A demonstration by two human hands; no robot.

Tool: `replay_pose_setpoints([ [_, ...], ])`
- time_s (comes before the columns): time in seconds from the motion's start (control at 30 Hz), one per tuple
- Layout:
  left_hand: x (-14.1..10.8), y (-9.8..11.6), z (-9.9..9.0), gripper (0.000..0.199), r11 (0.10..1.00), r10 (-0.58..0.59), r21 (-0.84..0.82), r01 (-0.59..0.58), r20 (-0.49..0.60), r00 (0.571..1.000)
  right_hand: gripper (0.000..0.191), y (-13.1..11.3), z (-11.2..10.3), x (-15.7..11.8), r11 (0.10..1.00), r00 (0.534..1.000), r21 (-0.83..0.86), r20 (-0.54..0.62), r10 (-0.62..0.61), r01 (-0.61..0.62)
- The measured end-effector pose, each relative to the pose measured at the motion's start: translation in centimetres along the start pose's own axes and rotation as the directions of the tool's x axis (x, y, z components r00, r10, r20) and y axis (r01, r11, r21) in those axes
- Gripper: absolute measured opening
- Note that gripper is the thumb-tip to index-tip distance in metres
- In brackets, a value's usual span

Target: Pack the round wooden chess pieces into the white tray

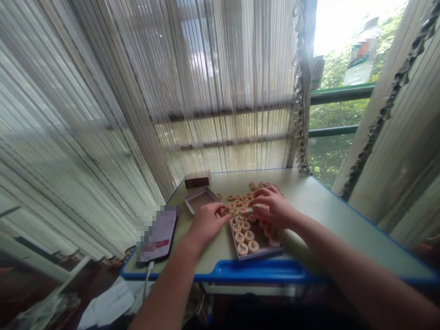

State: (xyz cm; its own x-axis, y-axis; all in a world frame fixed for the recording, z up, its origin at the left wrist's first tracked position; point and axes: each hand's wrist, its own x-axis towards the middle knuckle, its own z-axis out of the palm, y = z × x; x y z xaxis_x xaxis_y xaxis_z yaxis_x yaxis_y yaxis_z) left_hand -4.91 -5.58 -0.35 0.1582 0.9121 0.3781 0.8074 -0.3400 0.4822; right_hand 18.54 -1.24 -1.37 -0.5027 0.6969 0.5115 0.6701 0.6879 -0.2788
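L hand [206,225] had its fingertips at a round piece [227,211]; cannot tell if it was pinched. R hand [275,208] was arched, fingers partly spread, grip unclear, above the box [260,236], which lay betw. both hands w/ pieces inside. Loose pieces [244,203] lay just beyond; phone [168,233] left of L hand.

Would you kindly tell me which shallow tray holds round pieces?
The front tray, by the blue groove; the other tray lies farther back, beyond the left hand.

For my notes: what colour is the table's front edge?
The front edge is blue, clearest in the head view.
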Motion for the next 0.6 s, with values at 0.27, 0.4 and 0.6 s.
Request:
replay_pose_setpoints([
  [0.27,-0.8,0.2,0.2,0.028,0.998,-0.034,-0.045,0.035,0.026,0.999,0.028,-2.0,-0.1,0.1,0.968,0.948,0.129,0.209,-0.241,0.218],
  [0.4,-0.6,0.7,0.2,0.029,0.998,-0.038,-0.055,0.041,0.05,0.998,0.025,-1.5,0.0,0.1,0.97,0.954,0.143,0.2,-0.223,0.197],
  [0.6,-0.5,0.5,0.6,0.03,0.993,-0.026,-0.108,0.038,0.11,0.994,0.021,-1.5,0.0,0.1,0.973,0.962,0.136,0.178,-0.207,0.185],
])
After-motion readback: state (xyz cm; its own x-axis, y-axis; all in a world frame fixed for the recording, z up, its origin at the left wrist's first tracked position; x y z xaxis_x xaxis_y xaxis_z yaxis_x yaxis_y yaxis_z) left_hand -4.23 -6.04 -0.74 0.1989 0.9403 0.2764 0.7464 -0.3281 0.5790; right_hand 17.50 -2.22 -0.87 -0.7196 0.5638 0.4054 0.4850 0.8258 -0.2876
